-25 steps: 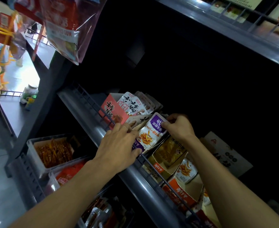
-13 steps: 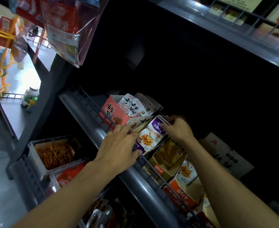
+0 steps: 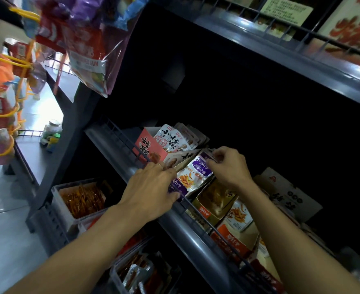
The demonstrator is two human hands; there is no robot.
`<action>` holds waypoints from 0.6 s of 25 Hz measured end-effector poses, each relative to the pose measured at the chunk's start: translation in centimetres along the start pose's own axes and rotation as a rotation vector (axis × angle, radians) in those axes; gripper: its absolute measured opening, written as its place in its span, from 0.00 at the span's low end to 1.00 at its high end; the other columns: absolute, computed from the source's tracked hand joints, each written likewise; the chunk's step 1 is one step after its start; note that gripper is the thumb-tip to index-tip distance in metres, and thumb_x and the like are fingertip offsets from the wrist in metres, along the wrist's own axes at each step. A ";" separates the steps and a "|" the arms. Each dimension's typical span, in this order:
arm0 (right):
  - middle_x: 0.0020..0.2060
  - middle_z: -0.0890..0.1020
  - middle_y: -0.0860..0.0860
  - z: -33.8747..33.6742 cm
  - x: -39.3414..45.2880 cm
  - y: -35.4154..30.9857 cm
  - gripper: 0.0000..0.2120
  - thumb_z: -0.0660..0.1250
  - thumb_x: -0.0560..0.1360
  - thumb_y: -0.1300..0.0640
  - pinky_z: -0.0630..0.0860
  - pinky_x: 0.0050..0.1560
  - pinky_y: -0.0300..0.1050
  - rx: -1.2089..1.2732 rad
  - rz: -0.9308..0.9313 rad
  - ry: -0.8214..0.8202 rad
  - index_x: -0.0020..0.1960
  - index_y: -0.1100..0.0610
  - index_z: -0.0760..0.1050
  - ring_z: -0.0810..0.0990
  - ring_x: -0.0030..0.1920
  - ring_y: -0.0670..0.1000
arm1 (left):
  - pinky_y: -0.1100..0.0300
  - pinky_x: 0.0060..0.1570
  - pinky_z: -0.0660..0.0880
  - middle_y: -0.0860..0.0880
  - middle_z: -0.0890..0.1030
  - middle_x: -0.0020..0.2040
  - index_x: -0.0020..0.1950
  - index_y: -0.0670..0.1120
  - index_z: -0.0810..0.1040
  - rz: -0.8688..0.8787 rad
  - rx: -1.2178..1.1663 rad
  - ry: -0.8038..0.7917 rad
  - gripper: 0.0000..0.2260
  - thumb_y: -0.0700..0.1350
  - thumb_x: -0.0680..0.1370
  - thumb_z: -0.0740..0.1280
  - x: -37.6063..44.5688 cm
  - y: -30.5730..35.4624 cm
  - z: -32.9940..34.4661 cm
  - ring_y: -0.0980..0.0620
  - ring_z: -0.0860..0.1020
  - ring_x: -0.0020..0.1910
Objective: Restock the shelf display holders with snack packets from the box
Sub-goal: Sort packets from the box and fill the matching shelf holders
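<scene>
Seating purple-and-white snack packets into a display holder, mid-shelf, centre of frame.

Left hand (image 3: 151, 193) lies flat, fingers together, pressed on the lower end of the purple packets (image 3: 192, 176) at the shelf's wire rail (image 3: 198, 211). Right hand (image 3: 231, 166) pinches the packets' top edge between thumb and fingertips, just above centre. Packets stand tilted in their cardboard holder (image 3: 184, 163), touching the pink holder (image 3: 150, 148) of white packets up-left and the gold holder (image 3: 214, 198) down-right. Supply box not identifiable in view. Judged step: squaring and settling a batch in its slot. Next likely needs the right hand to push the tops back level while the left steadies the base, then both to let go without tipping the row forward over the rail.
</scene>
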State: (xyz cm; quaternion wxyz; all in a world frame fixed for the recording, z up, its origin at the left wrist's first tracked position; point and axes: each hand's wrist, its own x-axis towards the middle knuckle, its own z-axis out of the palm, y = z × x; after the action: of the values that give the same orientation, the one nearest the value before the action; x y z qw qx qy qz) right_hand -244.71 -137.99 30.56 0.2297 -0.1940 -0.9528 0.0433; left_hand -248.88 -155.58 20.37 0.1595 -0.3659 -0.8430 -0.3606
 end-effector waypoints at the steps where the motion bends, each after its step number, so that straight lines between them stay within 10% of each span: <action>1: 0.57 0.79 0.53 -0.2 -0.8 -0.8 0.17 0.68 0.78 0.54 0.73 0.49 0.41 0.011 -0.047 -0.006 0.64 0.57 0.75 0.77 0.54 0.50 | 0.52 0.58 0.73 0.50 0.75 0.61 0.66 0.52 0.74 -0.004 0.001 -0.013 0.19 0.58 0.77 0.66 -0.6 0.0 -0.7 0.50 0.72 0.62; 6: 0.38 0.79 0.43 -0.2 -5.3 -6.2 0.04 0.71 0.72 0.53 0.71 0.39 0.40 0.118 -0.195 -0.065 0.45 0.52 0.79 0.77 0.40 0.44 | 0.54 0.50 0.76 0.53 0.78 0.54 0.55 0.54 0.76 -0.071 0.075 -0.172 0.11 0.58 0.77 0.67 -4.9 -0.7 -5.6 0.50 0.77 0.55; 15: 0.41 0.79 0.47 2.9 -16.0 -18.8 0.10 0.72 0.71 0.51 0.73 0.45 0.43 0.268 -0.486 -0.236 0.49 0.55 0.80 0.78 0.45 0.49 | 0.55 0.43 0.74 0.51 0.79 0.49 0.45 0.53 0.74 -0.318 0.359 -0.369 0.10 0.58 0.75 0.67 -21.3 -3.8 -16.8 0.46 0.78 0.49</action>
State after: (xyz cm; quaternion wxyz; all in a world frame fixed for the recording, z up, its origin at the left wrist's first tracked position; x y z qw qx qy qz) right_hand -239.49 -161.51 24.43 0.1445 0.0781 -0.9772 0.1345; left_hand -237.06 -180.21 18.76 0.0073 -0.2548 -0.9547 -0.1536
